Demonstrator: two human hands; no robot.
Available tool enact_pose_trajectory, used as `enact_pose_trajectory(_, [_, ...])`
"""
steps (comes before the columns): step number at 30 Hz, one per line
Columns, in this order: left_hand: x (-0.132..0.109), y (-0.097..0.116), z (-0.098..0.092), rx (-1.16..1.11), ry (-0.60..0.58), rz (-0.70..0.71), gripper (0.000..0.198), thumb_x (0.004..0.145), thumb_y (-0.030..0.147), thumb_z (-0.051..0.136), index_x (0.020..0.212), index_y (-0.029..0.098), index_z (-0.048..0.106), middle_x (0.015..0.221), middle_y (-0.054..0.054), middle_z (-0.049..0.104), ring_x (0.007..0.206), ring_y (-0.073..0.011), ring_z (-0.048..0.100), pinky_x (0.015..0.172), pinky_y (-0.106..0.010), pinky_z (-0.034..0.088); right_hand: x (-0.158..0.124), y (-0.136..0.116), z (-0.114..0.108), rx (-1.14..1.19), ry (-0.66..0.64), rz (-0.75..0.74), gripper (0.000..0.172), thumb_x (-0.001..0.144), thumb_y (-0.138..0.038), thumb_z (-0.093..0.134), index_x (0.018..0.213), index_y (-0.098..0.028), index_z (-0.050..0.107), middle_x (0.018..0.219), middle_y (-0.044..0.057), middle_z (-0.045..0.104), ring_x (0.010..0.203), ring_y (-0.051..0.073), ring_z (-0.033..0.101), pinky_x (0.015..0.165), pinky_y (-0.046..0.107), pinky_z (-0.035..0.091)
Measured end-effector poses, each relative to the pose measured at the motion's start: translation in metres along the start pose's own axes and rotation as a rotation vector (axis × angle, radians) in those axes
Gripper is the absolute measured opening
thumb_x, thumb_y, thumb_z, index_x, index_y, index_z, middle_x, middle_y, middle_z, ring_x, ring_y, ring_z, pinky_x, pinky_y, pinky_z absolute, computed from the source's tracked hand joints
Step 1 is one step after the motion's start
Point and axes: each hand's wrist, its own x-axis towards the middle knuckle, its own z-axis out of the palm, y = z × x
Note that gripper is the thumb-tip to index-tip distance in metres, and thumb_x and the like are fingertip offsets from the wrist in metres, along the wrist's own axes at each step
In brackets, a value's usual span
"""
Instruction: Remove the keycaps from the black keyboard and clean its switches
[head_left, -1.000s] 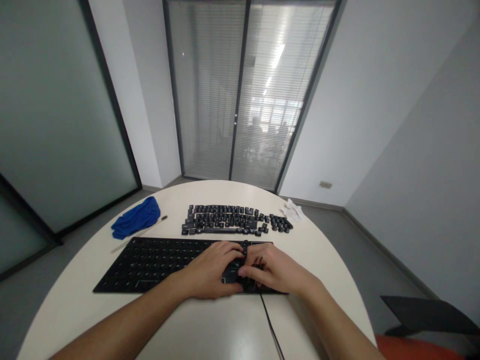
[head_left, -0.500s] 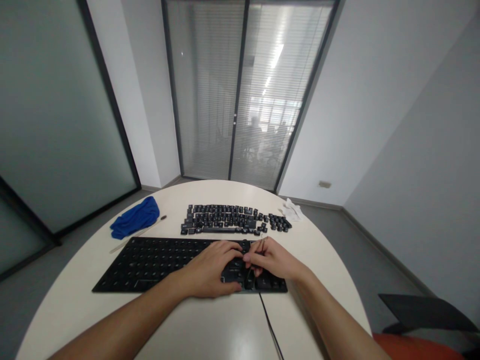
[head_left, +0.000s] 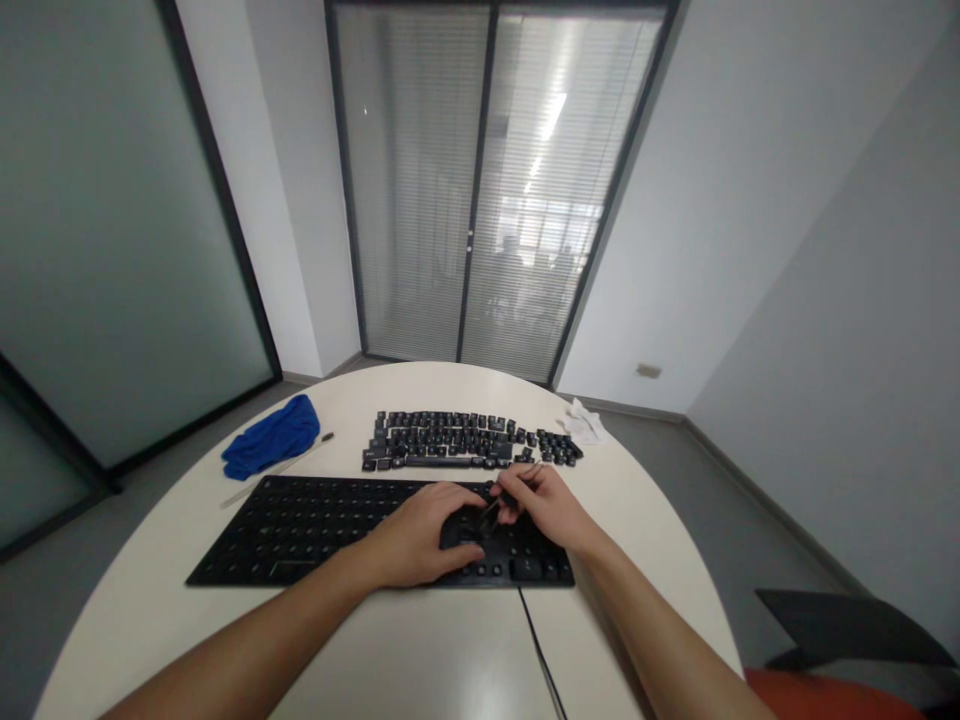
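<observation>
A black keyboard base (head_left: 322, 525), its keycaps mostly off, lies across the table in front of me. My left hand (head_left: 424, 535) rests on its right half, thumb and fingers apart, the fingertips against the board. My right hand (head_left: 536, 500) is closed around thin metal tweezers (head_left: 492, 508), whose tips point down and left at the board between my two hands. Whether a small part sits between the tips is too dark to make out. Behind the base, loose black keycaps (head_left: 442, 440) lie in keyboard order.
On the left of the round white table (head_left: 420, 650) are a blue cloth (head_left: 274, 437) and a thin brush (head_left: 289, 462). Crumpled white tissue (head_left: 585, 422) lies at the back right. A black cable (head_left: 538, 645) runs toward me. A chair (head_left: 847, 630) stands at the right.
My right hand has shifted slightly right and up, and the tweezers now slant down to the left. My left hand stays on the board, with its thumb a little higher.
</observation>
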Motion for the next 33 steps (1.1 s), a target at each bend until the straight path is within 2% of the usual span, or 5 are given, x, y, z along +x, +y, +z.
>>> enact_pose_trajectory(6, [0.006,-0.005,0.001,-0.23,0.078,-0.156,0.022,0.086,0.024,0.061,0.107,0.02,0.065,0.106,-0.005,0.071,0.101,-0.0206,0.064,0.094,-0.034,0.046,0.001,0.001,0.005,0.1,0.012,-0.02,0.038,0.083,-0.049,0.07,0.103,-0.018,0.063,0.073,0.0,0.069,0.068,0.014,0.071,0.061,0.022,0.056])
enact_pose_trajectory(17, [0.01,-0.005,0.002,-0.357,0.15,-0.262,0.018,0.09,0.033,0.057,0.085,0.017,0.061,0.076,-0.001,0.068,0.073,-0.0178,0.063,0.073,-0.029,0.047,-0.002,0.004,0.006,0.09,-0.047,-0.116,0.023,0.081,-0.033,0.076,0.098,-0.018,0.073,0.085,0.005,0.076,0.08,0.017,0.072,0.074,0.028,0.056])
enact_pose_trajectory(24, [0.01,-0.003,-0.004,-0.401,0.051,-0.179,0.025,0.096,0.034,0.047,0.104,0.02,0.066,0.107,-0.004,0.07,0.104,-0.0206,0.061,0.098,-0.033,0.042,-0.001,0.005,0.004,0.092,-0.032,-0.084,0.024,0.082,-0.035,0.075,0.099,-0.018,0.073,0.087,0.006,0.077,0.082,0.018,0.073,0.074,0.03,0.057])
enact_pose_trajectory(27, [0.009,-0.006,-0.007,-0.441,0.011,-0.205,0.03,0.098,0.038,0.043,0.106,0.02,0.066,0.108,-0.005,0.069,0.103,-0.0212,0.061,0.096,-0.033,0.043,0.0,0.008,0.0,0.109,-0.025,-0.076,0.025,0.081,-0.034,0.076,0.099,-0.018,0.072,0.087,0.006,0.077,0.082,0.018,0.073,0.074,0.029,0.057])
enact_pose_trajectory(33, [0.009,-0.005,-0.007,-0.375,0.007,-0.212,0.024,0.089,0.03,0.057,0.109,0.02,0.066,0.109,-0.004,0.07,0.099,-0.0211,0.061,0.091,-0.032,0.044,0.001,0.012,-0.004,0.145,-0.029,-0.064,0.023,0.08,-0.032,0.077,0.099,-0.019,0.072,0.084,0.005,0.078,0.079,0.016,0.074,0.072,0.026,0.057])
